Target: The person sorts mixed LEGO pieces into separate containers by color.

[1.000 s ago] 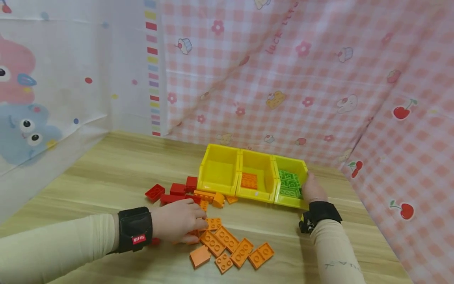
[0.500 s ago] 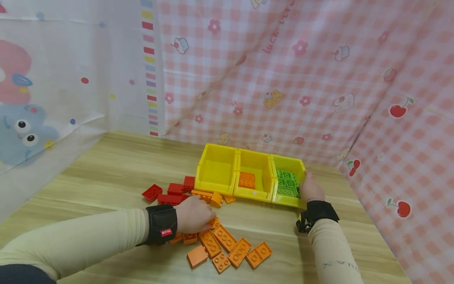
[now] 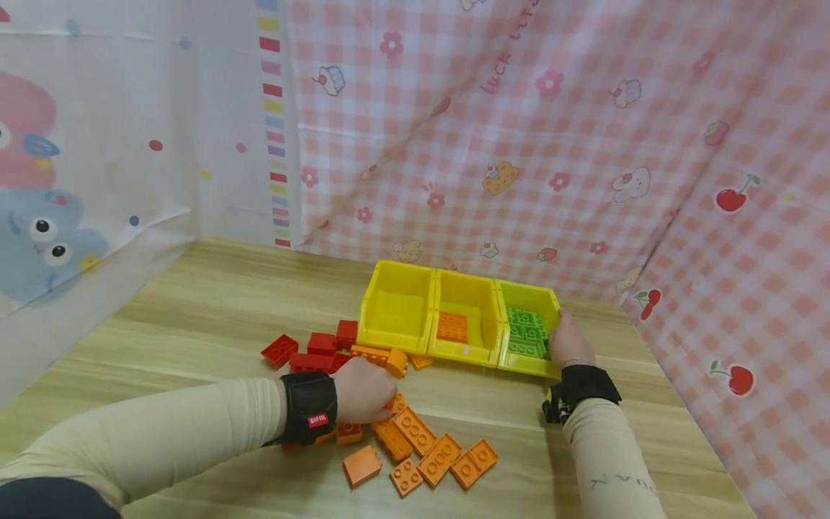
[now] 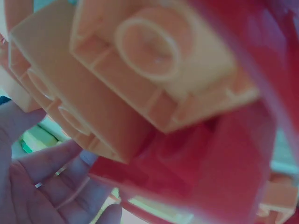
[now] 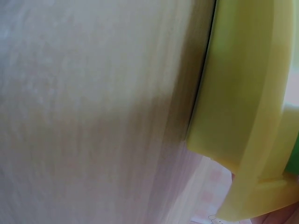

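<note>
In the head view my left hand (image 3: 364, 391) reaches down into the pile, its fingers among the orange toy bricks (image 3: 415, 430). The left wrist view shows that hand (image 4: 51, 182) with bent fingers and a gap between thumb and forefinger; the fingertips are at an orange brick (image 4: 88, 88), partly hidden by it, so I cannot tell whether they pinch one. My right hand (image 3: 572, 342) grips the right wall of the right-hand yellow bin (image 3: 528, 364), which holds green bricks (image 3: 527, 333). In the right wrist view a bit of that hand (image 5: 280, 215) shows below the bin's rim.
Two more yellow bins adjoin it: the middle one (image 3: 483, 317) has an orange brick (image 3: 452, 326) inside, the left one (image 3: 398, 313) shows a bare floor. Red bricks (image 3: 320, 343) lie left of the pile. Printed cloth (image 3: 441, 130) hangs behind the wooden tabletop (image 3: 214, 310).
My left hand has moved right, from beside the red bricks to over the orange ones. A long orange brick by its fingers has shifted slightly. The right hand stays at the bin.
</note>
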The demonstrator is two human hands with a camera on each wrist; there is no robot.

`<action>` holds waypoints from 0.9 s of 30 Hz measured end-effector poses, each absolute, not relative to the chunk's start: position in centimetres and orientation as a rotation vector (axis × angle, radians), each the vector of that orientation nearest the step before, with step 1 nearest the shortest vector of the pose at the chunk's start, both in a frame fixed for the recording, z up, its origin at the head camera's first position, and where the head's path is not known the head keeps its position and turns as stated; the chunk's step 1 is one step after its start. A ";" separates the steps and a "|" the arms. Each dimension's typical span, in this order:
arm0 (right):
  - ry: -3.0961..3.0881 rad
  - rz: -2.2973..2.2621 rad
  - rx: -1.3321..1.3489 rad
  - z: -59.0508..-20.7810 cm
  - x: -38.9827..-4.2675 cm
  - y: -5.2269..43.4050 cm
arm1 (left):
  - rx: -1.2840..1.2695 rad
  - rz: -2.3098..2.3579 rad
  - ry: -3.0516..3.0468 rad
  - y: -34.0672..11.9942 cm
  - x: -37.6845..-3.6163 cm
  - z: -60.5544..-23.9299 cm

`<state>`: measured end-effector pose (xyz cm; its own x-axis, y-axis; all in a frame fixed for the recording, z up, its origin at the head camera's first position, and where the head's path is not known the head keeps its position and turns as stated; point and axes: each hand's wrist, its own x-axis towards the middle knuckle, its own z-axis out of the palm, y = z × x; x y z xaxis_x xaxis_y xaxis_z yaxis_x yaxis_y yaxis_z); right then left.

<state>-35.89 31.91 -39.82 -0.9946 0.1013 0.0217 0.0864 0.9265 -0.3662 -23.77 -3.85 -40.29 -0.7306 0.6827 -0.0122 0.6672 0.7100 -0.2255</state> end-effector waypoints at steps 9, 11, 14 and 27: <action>-3.041 0.588 -0.155 -39.4 -35.7 31.8 | -1.094 0.313 -2.893 -3.5 -24.1 -40.1; -3.038 0.585 -0.157 -39.5 -35.6 31.7 | -1.088 0.317 -2.885 -3.7 -23.8 -39.6; -3.029 0.592 -0.167 -39.4 -35.5 31.7 | -1.067 0.321 -2.851 -4.0 -23.5 -38.8; -2.980 0.585 -0.130 -40.1 -35.8 31.9 | -1.170 0.173 -2.664 -2.8 -24.6 -35.5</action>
